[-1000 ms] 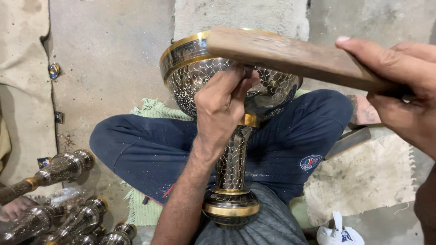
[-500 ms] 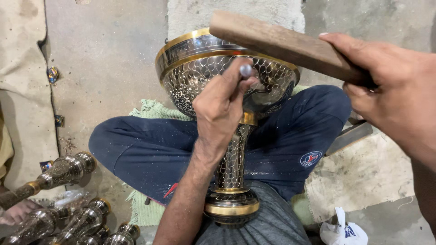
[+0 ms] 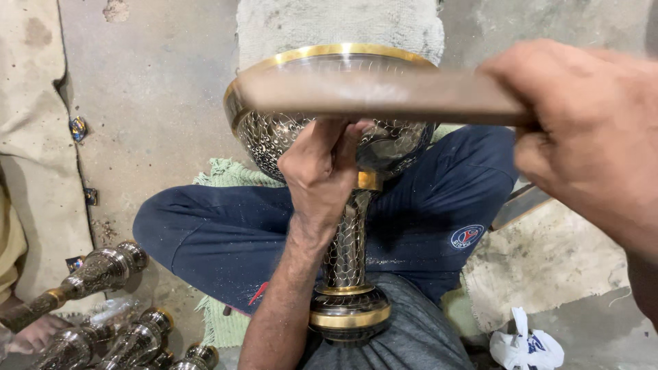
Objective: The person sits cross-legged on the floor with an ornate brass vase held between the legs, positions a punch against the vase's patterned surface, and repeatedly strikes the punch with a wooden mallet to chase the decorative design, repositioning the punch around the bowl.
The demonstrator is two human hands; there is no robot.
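Goblet [image 3: 346,226]: metal, dark engraved scale-like pattern, glossy; polished gold-coloured rim and bands at the stem and base.
Stick [image 3: 384,96]: wood, brown, matt, smooth-worn, blurred in view.
Trousers [image 3: 205,240]: dark blue cloth, matt, flecked with pale dust.
Mat [image 3: 226,175]: green woven cloth, rough, frayed at the edge.
Floor [image 3: 157,89]: grey concrete, rough, stained.
Spare stems [image 3: 103,270]: metal, engraved, shiny, gold-tipped.
Bag [image 3: 524,346]: white plastic, crumpled, slightly glossy.

A seated person's left hand [image 3: 322,171] is pressing against the bowl of an engraved metal goblet [image 3: 343,226] resting in the lap, while the right hand [image 3: 582,130] is gripping a blurred wooden stick [image 3: 370,96] across its gold rim; similar metal pieces [image 3: 103,270] are lying nearby.
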